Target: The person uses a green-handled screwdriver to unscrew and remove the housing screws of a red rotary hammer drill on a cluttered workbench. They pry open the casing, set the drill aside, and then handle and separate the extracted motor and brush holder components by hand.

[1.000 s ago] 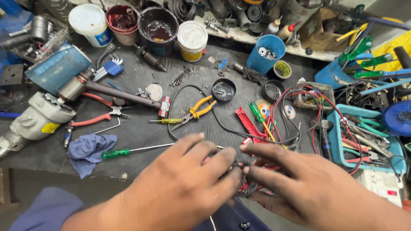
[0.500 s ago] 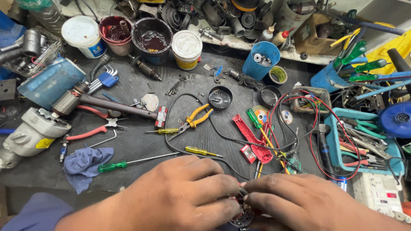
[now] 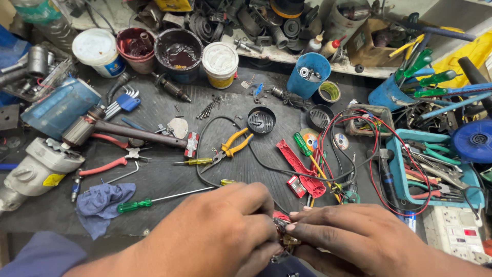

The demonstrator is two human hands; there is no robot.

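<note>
The black bench [image 3: 169, 169] is big and full of tools. Along the back stand 4 tubs [image 3: 179, 48] — 2 with white lids, 2 open with dark red stuff inside. A blue cup [image 3: 307, 76] stands near them on the right. On the left lies a grey motor [image 3: 36, 166], and a blue case [image 3: 59, 107] is behind it. On the right a teal tray [image 3: 397, 174] holds pliers.

The left hand [image 3: 215, 233] and the right hand [image 3: 359, 238] meet at the front edge, fingertips almost touching. Both sets of fingers are bent and pinched together on a small part [image 3: 283, 233] — dark, with a bit of red and brass. It sits between the 2 hands, mostly hidden, so I cannot tell what it is.

Just beyond the left hand lies a green screwdriver [image 3: 134, 205], next to a blue rag [image 3: 102, 202]. Yellow pliers [image 3: 230, 146] lie further back in the middle. A red tool [image 3: 300, 166] lies just past the right hand, with red and black wires [image 3: 359, 154] looping around.
</note>
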